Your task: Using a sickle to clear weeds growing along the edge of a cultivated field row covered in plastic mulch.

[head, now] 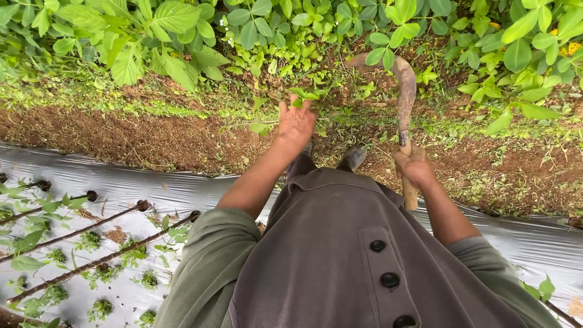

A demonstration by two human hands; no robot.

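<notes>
Leafy weeds (303,94) crowd the left hand (296,123); right hand (413,163) grips sickle (405,91).

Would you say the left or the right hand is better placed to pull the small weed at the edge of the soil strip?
Probably the left hand: it is open, reaching with fingertips at the small weed. The right hand is closed on the sickle, whose curved blade points toward the plants.
</notes>
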